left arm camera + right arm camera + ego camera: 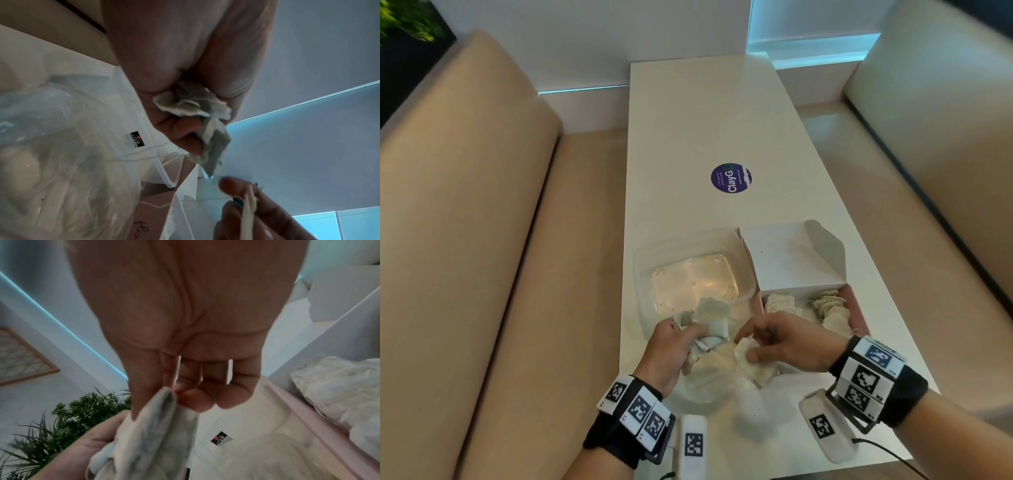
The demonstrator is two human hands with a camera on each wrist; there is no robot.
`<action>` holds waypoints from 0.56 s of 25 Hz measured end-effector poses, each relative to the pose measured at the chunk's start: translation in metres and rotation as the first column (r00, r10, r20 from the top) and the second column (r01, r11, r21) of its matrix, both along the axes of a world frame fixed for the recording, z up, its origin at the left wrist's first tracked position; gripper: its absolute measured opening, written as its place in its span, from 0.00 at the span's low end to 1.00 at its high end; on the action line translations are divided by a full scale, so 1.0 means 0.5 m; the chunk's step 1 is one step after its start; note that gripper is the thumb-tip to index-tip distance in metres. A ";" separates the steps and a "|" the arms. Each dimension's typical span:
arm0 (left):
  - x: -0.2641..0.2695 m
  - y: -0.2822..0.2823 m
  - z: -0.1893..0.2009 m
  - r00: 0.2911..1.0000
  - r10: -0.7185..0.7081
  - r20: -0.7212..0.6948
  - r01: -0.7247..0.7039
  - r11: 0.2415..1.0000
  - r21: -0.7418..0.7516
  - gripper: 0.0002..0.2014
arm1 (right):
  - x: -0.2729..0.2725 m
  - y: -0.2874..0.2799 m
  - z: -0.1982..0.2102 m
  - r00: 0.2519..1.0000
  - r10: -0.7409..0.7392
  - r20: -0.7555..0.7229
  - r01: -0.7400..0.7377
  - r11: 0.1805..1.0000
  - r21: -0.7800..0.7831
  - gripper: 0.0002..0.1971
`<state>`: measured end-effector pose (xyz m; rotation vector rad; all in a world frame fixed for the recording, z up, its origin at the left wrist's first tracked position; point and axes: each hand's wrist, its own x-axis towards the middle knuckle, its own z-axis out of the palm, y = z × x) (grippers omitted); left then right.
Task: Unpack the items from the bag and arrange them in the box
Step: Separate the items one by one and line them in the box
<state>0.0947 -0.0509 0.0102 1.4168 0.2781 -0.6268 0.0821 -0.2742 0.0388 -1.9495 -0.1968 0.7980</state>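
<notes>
My left hand (681,342) grips a bunch of small pale tea bags (714,320) over the near edge of a clear plastic tub (641,274); the left wrist view shows the bunch (191,105) crumpled in my left hand (180,133). My right hand (756,344) pinches one or two tea bags (753,365) between thumb and forefinger, just right of the left hand. The clear plastic bag (705,387) lies under both hands with more tea bags inside. The pink box (859,310) stands open at the right, several tea bags (828,306) packed in it.
The box's white lid (787,257) stands folded back behind it. A round purple sticker (731,178) sits mid-table. Beige benches (482,222) flank the narrow white table (705,120). A green plant (72,418) shows in the right wrist view.
</notes>
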 end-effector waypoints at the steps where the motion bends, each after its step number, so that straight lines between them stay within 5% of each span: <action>1: -0.002 -0.002 0.003 0.999 -0.029 0.016 0.030 0.999 -0.021 0.11 | 0.001 0.005 -0.002 0.999 -0.055 -0.002 0.055 0.997 0.048 0.14; 5: -0.009 -0.002 0.016 0.983 -0.117 0.141 0.119 0.993 -0.005 0.02 | 0.011 0.009 -0.019 0.876 -0.354 -0.328 0.461 0.813 0.356 0.28; 7: -0.011 0.001 0.014 0.978 -0.137 0.160 0.140 0.990 -0.006 0.07 | 0.012 0.016 -0.023 0.857 -0.356 -0.372 0.488 0.794 0.363 0.23; 10: -0.014 0.003 0.014 0.977 -0.142 0.159 0.149 0.988 -0.033 0.17 | 0.011 0.025 -0.018 0.904 -0.365 -0.224 0.421 0.855 0.302 0.03; 14: -0.007 0.016 0.005 0.994 -0.034 0.101 0.044 0.995 -0.094 0.12 | 0.019 0.006 -0.012 0.857 -0.419 -0.299 0.510 0.766 0.391 0.12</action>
